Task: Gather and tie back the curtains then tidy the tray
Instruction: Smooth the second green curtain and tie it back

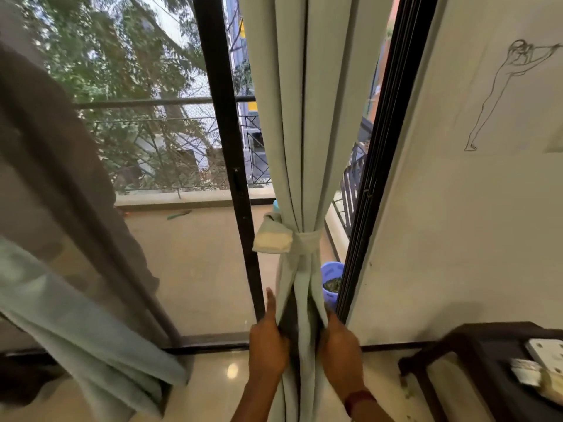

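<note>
The left hand (268, 339) and right hand (341, 345) each pinch folds of the curtain (292, 117), which hangs twelve-to-six, its tieback (304, 240) at twelve o'clock from either grip.

The tied curtain (304, 147) is pale green cloth, matt and smoothly woven. The tie-back (304, 242) around it is the same cloth, with a paler, rougher patch on its loose end. Left of the tied curtain, the door frame (225, 117) is black metal with a dull finish, and the loose curtain (76, 324) further left is matt cloth too. Behind the tied curtain, the bucket (330, 272) is blue plastic. Below it, the floor (213, 385) is polished and glossy. To its right, the wall (457, 208) is matt-painted and the side table (475, 345) is dark wood.
</note>
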